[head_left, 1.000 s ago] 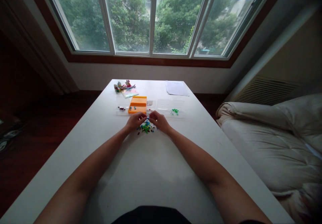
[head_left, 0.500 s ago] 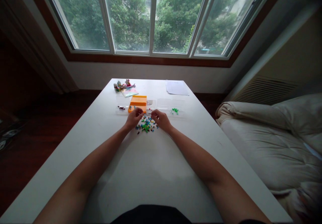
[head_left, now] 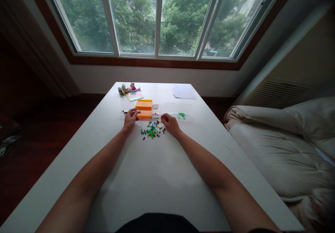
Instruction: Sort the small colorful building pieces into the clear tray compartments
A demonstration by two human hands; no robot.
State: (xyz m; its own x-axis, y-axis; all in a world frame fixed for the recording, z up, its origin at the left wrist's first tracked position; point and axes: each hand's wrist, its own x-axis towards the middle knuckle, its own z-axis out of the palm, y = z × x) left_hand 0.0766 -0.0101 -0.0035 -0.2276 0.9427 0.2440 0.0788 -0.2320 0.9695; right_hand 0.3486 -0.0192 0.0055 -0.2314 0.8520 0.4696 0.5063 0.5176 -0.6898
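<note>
The left hand [head_left: 130,119] was at the left side of the orange box [head_left: 144,113], its fingers bent; how far they were open, or whether they held a piece, I could not tell. The right hand [head_left: 170,123] was curled beside the pile of small pieces [head_left: 152,132], which lay between the hands and nearer to the body; its grip was also unclear. Beyond the right hand lay green pieces [head_left: 181,115]. A low sideways sweep of either hand could scatter the pile, and a loose pinch could drop a tiny piece.
</note>
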